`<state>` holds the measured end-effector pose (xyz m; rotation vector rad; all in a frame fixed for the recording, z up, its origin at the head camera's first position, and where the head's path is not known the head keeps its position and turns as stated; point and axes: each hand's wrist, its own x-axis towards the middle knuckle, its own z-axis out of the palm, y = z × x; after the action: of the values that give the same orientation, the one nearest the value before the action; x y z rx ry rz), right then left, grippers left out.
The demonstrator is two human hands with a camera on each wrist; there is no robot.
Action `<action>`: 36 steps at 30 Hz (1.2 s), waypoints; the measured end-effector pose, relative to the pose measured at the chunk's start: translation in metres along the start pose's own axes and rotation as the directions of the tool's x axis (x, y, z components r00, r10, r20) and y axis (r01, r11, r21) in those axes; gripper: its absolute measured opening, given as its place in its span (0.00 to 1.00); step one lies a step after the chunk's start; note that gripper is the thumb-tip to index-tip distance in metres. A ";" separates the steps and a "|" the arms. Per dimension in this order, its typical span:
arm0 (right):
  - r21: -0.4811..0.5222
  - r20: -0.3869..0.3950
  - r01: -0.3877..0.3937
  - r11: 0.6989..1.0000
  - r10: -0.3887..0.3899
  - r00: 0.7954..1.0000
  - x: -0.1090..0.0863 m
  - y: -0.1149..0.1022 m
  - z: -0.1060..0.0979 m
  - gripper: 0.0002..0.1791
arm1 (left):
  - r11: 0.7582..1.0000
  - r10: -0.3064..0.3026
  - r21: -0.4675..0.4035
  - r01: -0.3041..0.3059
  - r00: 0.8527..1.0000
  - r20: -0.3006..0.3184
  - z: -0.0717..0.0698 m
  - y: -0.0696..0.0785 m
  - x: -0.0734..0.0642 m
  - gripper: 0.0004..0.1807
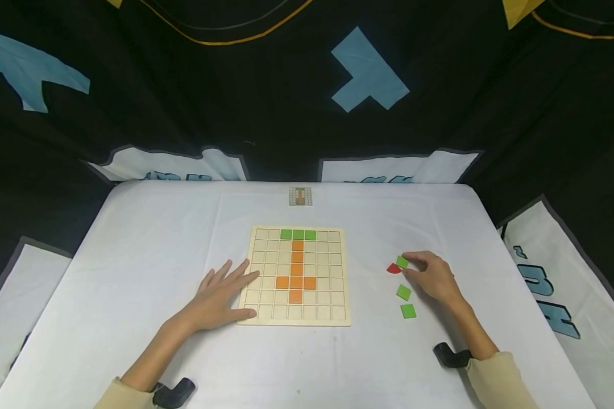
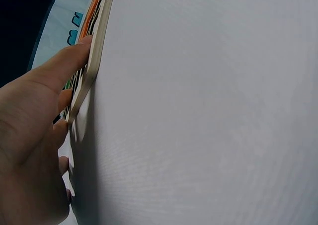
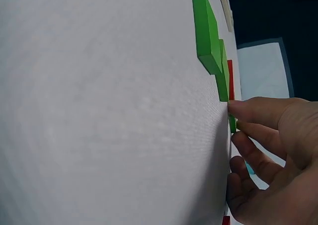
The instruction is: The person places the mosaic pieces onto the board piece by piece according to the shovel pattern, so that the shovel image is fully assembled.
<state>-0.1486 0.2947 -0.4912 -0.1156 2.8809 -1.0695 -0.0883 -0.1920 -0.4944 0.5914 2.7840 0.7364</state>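
A wooden grid board [image 1: 332,309] lies flat, with green tiles in its far row and orange square tiles below them in a cross-like column. My left hand [image 1: 217,298] rests spread over the board's left edge, thumb near the front corner; its thumb [image 2: 74,56] also shows against the board edge in the left wrist view. At the right, my right hand [image 1: 435,278] pinches a square green tile [image 1: 402,262] between thumb and index finger, close over the cloth. A red rounded piece [image 1: 394,268] lies right beside that tile.
Nearer to me lie two more green tiles, one [image 1: 403,292] behind the other [image 1: 408,311]. A small pattern card [image 1: 300,196] sits at the table's far edge. White cloth [image 1: 184,216] covers the table. In the right wrist view, another red piece [image 3: 226,220] peeks in at the bottom.
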 end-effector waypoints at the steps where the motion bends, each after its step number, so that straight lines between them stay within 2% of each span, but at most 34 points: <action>1: -0.001 -0.001 0.002 1.000 -0.002 1.000 0.000 0.000 0.000 0.21 | 1.000 0.001 0.001 -0.001 1.000 -0.001 0.000 0.000 0.000 0.44; 11: -0.026 0.001 0.007 1.000 -0.007 1.000 0.005 -0.001 0.000 0.18 | 1.000 0.001 0.006 -0.001 1.000 0.005 0.001 -0.002 0.001 0.45; 18: 0.002 -0.026 0.072 0.997 -0.072 0.997 0.004 -0.009 -0.001 0.18 | 1.000 -0.003 0.006 0.003 1.000 0.013 0.002 -0.002 0.002 0.45; 26: 0.045 -0.018 0.176 0.983 -0.175 0.984 0.000 -0.033 0.005 0.16 | 1.000 -0.001 -0.004 0.001 1.000 -0.002 0.002 -0.001 0.000 0.45; 36: 0.097 0.016 0.289 0.952 -0.292 0.956 -0.012 -0.078 0.033 0.16 | 1.000 0.000 -0.005 0.000 1.000 -0.002 0.000 -0.001 0.000 0.45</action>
<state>-0.1296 0.2154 -0.4647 -0.5613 2.8404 -1.2315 -0.0882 -0.1924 -0.4950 0.5894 2.7833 0.7436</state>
